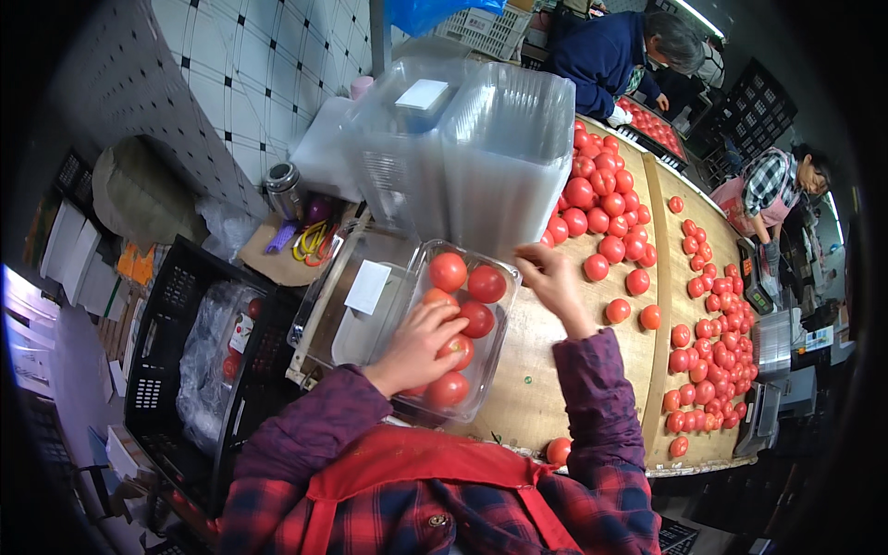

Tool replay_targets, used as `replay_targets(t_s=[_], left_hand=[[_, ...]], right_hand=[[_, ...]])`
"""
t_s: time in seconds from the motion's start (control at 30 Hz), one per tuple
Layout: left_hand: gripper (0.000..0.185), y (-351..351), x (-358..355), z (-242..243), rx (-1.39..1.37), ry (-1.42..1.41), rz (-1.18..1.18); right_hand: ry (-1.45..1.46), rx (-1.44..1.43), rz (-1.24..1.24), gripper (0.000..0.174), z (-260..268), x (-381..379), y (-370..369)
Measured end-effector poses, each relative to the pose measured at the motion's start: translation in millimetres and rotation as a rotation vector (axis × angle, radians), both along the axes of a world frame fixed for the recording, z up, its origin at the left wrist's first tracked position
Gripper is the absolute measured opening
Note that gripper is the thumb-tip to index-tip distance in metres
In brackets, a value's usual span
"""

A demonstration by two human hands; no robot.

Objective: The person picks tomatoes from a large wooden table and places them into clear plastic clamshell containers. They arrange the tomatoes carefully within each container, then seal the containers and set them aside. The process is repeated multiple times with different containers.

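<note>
In front of me a clear plastic clamshell box (496, 354) lies open, its lid turned to the left with a white card (368, 286) on it. Several red tomatoes (447, 271) fill part of the box. My left hand (420, 343) rests over them, fingers on the tomatoes in the left row; whether it grips one is unclear. My right hand (553, 284) is raised just right of the box's upper corner, fingers bent, close to the stack of clear plastic boxes (506, 159); its fingertips are blurred and I cannot tell whether they hold anything.
Loose tomatoes (600, 187) are heaped on the wooden table (541, 374), with more beyond a wooden strip (655, 305). A black crate (229, 388) with plastic film stands at left, near scissors (312, 241) and a metal flask (283, 184). Two people (603, 62) work across the table.
</note>
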State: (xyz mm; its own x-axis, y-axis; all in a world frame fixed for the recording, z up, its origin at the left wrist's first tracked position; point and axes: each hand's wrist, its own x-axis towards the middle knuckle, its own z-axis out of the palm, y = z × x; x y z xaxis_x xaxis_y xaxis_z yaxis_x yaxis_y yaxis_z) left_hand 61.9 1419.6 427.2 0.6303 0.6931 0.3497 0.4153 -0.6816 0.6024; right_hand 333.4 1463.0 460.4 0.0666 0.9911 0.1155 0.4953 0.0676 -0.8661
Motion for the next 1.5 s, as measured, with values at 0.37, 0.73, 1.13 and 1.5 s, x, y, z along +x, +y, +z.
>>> replay_targets(t_s=[0.37,0.73,1.13,1.5], left_hand=[[0.037,29,-207,-11,-0.210,-0.185,0.625],[0.059,44,-219,-51,-0.659,-0.389,0.544],[0.061,40,-213,-66,-0.942,-0.313,0.570],[0.058,36,-211,-74,-0.873,-0.329,0.563]], right_hand=[[0.002,-0.294,-0.133,0.031,-17,25,-68],[-0.058,-0.249,-0.246,0.037,-30,-10,-46],[-0.141,-0.149,-0.112,0.038,-7,-70,-30],[-0.930,-0.161,0.047,0.056,-23,-128,41]])
